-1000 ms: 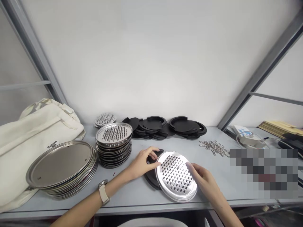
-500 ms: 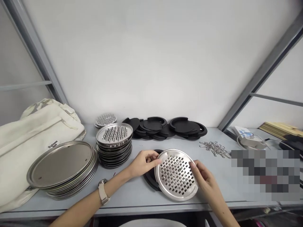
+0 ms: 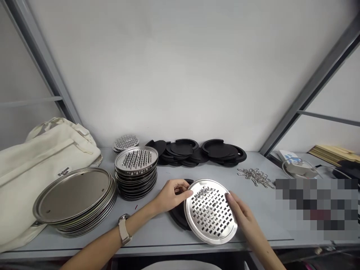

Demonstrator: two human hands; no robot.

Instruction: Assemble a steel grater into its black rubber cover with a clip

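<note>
A round, shiny metal grater plate [image 3: 212, 212] with rows of slots is held near the front edge of the table. My left hand [image 3: 173, 195] grips its upper left rim, thumb on top and fingers partly hidden behind. My right hand [image 3: 242, 214] holds the right rim, its thumb on the face and the other fingers out of sight underneath. Partly covered by the plate, a black round base [image 3: 177, 215] rests on the table. Left of my left hand stands a stack of dark-rimmed round pieces [image 3: 135, 185], topped by another grater plate [image 3: 137, 160], teeth up.
Round metal trays [image 3: 74, 195] are piled at the left, beside a cream fabric bag [image 3: 42, 161]. Several black round holders [image 3: 184, 147] lie along the wall. Thin metal clips [image 3: 255, 176] form a heap at the right. More perforated discs [image 3: 126, 142] sit at the back left.
The grater plate has shifted slightly down and toward the right, its face tilted a little differently. Both hands keep their hold on the rim.
</note>
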